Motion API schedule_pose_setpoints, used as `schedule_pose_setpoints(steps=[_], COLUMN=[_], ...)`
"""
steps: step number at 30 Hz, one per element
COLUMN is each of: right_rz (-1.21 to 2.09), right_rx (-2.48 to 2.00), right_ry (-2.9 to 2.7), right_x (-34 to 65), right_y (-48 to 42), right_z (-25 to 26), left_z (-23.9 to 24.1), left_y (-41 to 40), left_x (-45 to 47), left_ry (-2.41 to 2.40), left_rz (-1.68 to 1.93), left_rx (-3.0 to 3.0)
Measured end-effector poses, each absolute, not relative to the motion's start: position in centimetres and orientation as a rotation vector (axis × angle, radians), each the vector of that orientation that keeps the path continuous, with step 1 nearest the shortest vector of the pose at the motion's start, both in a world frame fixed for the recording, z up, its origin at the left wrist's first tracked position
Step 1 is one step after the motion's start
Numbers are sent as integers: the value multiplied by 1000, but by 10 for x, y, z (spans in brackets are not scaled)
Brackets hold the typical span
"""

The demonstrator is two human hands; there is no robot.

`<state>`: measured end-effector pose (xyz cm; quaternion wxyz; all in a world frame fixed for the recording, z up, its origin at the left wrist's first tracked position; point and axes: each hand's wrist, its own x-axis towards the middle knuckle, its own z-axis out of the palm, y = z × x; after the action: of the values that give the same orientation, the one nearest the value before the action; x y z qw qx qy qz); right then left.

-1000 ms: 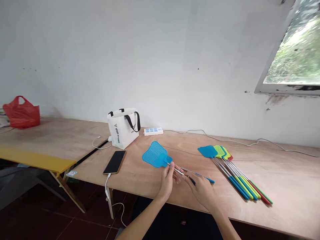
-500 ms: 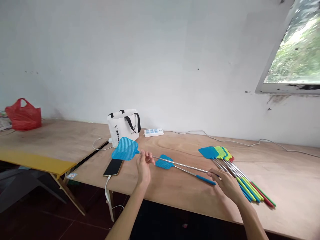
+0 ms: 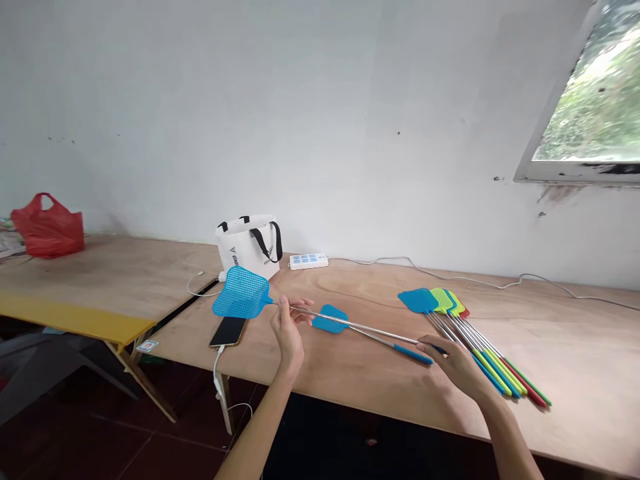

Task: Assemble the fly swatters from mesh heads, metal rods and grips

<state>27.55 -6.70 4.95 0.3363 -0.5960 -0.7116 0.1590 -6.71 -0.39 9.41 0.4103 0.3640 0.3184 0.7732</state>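
I hold a blue fly swatter point(image 3: 242, 293) with a long thin metal rod stretched out above the wooden table point(image 3: 350, 373). My left hand point(image 3: 287, 327) pinches the rod just behind the mesh head. My right hand point(image 3: 453, 363) grips the rod's blue handle end. Under the rod a second blue fly swatter point(image 3: 331, 319) lies flat on the table, shorter, with a blue handle. To the right lies a row of several fly swatters point(image 3: 465, 333) in blue, green, yellow and red.
A phone point(image 3: 227, 331) on a white cable lies by the table's front edge under the swatter head. Behind it stand a white tote bag point(image 3: 249, 248) and a power strip point(image 3: 309, 261). A red plastic bag point(image 3: 47, 225) sits on the left table.
The hands have moved apart along the swatter: the rod has grown much longer, its head shifting left over the phone and my right hand moving right. A second blue swatter now shows beneath.
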Motion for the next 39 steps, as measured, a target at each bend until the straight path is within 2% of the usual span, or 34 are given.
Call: schedule_pose_setpoints(steps=[3, 10, 21, 29, 39], right_rz=[488, 558, 457, 400, 247], right_rx=[-1529, -1454, -1444, -1550, -1523], right_ry=[-1898, -1949, -1958, -2011, -1921], right_x=[265, 214, 171, 191, 208], right_y=[-68, -68, -71, -58, -43], right_z=[55, 55, 49, 33, 7], left_z=[89, 53, 31, 9, 6], left_y=[-14, -41, -44, -26, -23], left_x=[-51, 11, 22, 23, 11], left_ry=[816, 747, 716, 822, 1110], left_rz=[1862, 1400, 1287, 1178, 1130], left_rx=[985, 1089, 1102, 1124, 1589])
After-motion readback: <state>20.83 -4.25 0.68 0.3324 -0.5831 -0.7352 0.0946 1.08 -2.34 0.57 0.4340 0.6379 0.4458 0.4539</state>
